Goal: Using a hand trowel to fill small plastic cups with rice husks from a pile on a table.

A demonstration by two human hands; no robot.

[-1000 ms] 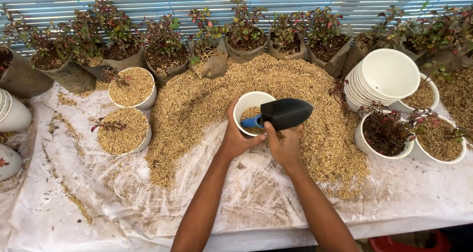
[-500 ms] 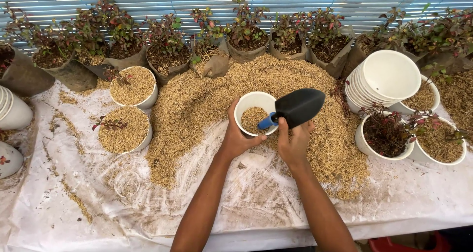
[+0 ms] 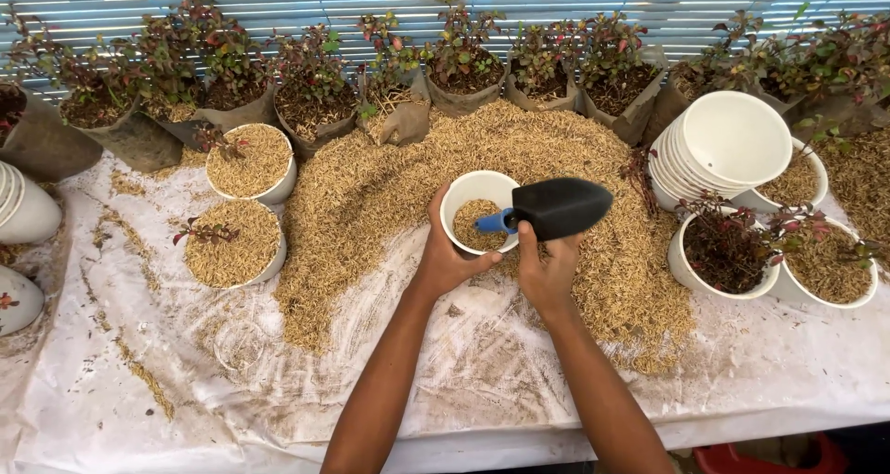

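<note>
The right hand (image 3: 549, 268) has swung its black trowel (image 3: 559, 207) back over the husk pile (image 3: 389, 186). The left hand (image 3: 443, 261) grips the partly filled white pot (image 3: 478, 212); another scoop looks due.

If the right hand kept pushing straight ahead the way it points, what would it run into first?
Probably the black scoop that the right hand grips; beyond it lies the heap of husks, though depth is unclear.

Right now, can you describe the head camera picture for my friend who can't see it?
A person's left hand holds a small white pot partly filled with rice husks, while the right hand holds a black scoop with a blue handle beside it. They work over a husk pile on a white sheet, with filled pots, stacked white pots and potted plants around.
</note>
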